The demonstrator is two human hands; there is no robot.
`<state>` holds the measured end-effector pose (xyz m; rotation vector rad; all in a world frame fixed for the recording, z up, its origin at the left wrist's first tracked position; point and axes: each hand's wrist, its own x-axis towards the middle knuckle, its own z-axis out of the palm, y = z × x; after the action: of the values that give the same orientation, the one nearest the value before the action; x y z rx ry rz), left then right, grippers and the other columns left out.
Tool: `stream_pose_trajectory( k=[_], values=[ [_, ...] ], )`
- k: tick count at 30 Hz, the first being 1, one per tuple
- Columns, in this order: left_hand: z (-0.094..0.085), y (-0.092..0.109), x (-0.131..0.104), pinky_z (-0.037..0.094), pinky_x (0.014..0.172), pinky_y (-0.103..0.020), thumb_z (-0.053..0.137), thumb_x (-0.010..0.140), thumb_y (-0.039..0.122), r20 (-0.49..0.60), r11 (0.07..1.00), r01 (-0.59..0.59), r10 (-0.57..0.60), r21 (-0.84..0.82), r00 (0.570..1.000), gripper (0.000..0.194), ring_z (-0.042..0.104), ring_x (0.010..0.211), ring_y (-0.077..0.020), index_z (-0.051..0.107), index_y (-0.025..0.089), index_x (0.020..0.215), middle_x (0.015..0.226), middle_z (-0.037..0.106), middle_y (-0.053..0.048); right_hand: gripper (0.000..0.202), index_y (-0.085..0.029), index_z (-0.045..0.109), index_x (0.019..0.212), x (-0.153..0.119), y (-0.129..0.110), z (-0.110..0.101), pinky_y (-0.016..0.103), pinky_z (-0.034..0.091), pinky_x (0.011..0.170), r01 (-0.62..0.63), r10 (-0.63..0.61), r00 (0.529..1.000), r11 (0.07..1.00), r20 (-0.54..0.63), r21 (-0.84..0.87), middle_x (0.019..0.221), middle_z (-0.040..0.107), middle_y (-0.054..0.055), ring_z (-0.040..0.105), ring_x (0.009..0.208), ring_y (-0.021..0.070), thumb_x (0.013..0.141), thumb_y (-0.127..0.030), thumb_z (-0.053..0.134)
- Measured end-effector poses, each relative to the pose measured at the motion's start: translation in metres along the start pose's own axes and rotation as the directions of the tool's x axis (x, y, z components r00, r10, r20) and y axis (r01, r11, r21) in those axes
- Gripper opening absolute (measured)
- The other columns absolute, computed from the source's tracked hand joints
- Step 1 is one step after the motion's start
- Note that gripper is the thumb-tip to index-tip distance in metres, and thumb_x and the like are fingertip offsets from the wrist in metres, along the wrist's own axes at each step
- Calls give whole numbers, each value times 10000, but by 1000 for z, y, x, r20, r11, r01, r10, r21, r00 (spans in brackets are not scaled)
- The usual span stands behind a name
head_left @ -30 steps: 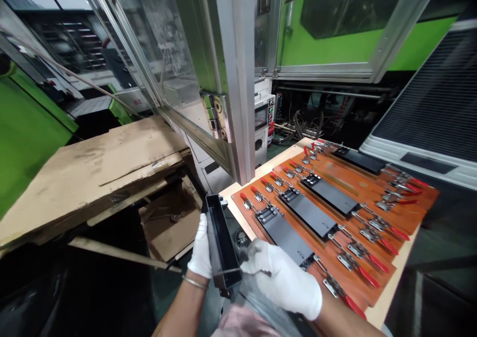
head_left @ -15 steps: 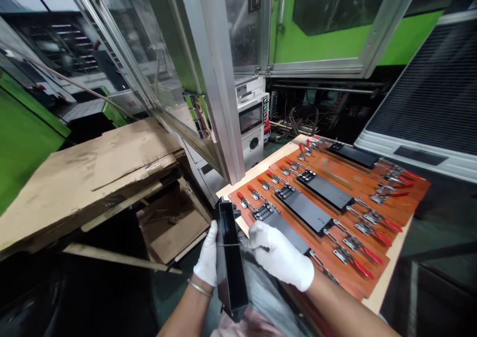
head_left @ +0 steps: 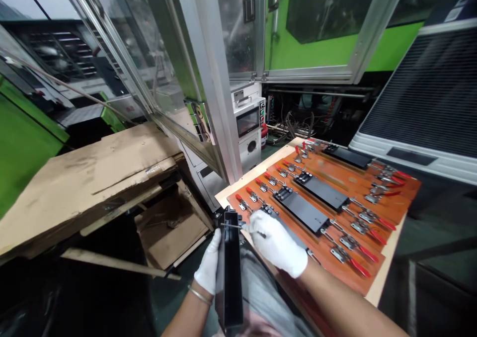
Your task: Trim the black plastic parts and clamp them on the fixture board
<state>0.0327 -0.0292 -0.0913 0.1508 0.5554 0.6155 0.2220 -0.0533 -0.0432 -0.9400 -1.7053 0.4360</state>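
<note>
A long black plastic housing (head_left: 231, 272), hollow along its length, stands tilted upward in front of my body. My left hand (head_left: 208, 265), in a white glove, is closed on its left side. In its white glove, my right hand (head_left: 278, 245) pinches a thin metal rod (head_left: 233, 226), whose kind I cannot make out. The rod lies across the housing's opening near its upper end. Beyond my right hand, black rectangular parts (head_left: 301, 209) lie in rows on an orange fixture board (head_left: 337, 178), between toggle clamps (head_left: 350, 262) with red handles.
The fixture board rests on a pale wooden table (head_left: 376, 292) at my right. Flattened cardboard (head_left: 122, 153) covers a bench at left, above an open cardboard box (head_left: 173, 232). An aluminium-framed machine door (head_left: 223, 103) rises ahead, with a white control cabinet (head_left: 249, 123) behind it.
The rod in my right hand has moved up along the housing, from nearer its middle to its upper end. The housing has turned more upright, still held by my left hand.
</note>
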Motion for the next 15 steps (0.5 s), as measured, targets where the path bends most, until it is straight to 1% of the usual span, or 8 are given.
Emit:
stream_pose_trajectory(
  k=[1,3,6,8,10,12,14,15],
  values=[
    [-2,1,0,447,503,-226,605,855,516,11,1000,-7,7,-9,1000,405,588,464,-130,686,123,800,567,650,-20,252,-197,605,677,-1,-4,0,243,454,648,-19,19,999,1000,30,19,704,542,10,528,677,130,770,-24,447],
    [-4,5,0,465,532,-236,603,851,530,9,1000,-11,11,-22,1000,413,590,467,-133,691,128,820,558,642,-14,259,-195,650,735,-10,-16,2,233,473,669,-64,48,989,992,140,110,758,588,17,571,703,123,737,-11,468],
    [-6,10,-2,459,510,-234,614,825,568,-26,999,-23,22,-29,999,438,578,448,-129,690,137,819,547,632,-8,313,-202,690,759,-27,-31,8,217,482,669,-132,67,939,976,336,175,788,631,12,600,708,116,685,8,470],
    [-8,9,-4,442,478,-225,615,817,582,-52,999,-37,36,-14,998,452,566,429,-124,685,136,794,536,625,-10,317,-206,698,760,-30,-30,11,220,479,662,-135,68,923,979,380,154,780,636,8,598,702,119,680,3,473],
    [-11,6,-5,437,470,-223,608,829,567,-72,999,-39,39,6,997,449,576,437,-129,683,127,781,538,629,-22,283,-201,688,762,-22,-19,13,234,481,668,-110,65,949,985,309,130,781,625,17,590,708,125,707,-16,482],
    [-15,2,-4,444,477,-227,605,844,539,-72,1000,-30,31,10,997,430,583,445,-135,684,121,788,544,633,-26,224,-193,659,732,-10,-6,13,247,483,668,-89,74,981,993,178,76,756,595,24,569,699,131,771,-54,488],
    [-19,0,-3,453,486,-233,602,854,520,-45,999,-35,35,-1,998,412,569,429,-133,686,120,807,527,618,-12,229,-195,630,691,-1,2,13,251,478,652,-75,74,994,997,79,10,716,561,19,541,675,132,816,-79,477],
    [-21,2,-2,459,493,-236,599,858,516,-26,999,-38,38,-12,999,407,559,417,-129,688,122,819,514,606,-2,235,-198,628,689,1,2,14,250,478,650,-72,72,995,997,71,-1,713,559,18,537,671,132,818,-77,474]
  ],
)
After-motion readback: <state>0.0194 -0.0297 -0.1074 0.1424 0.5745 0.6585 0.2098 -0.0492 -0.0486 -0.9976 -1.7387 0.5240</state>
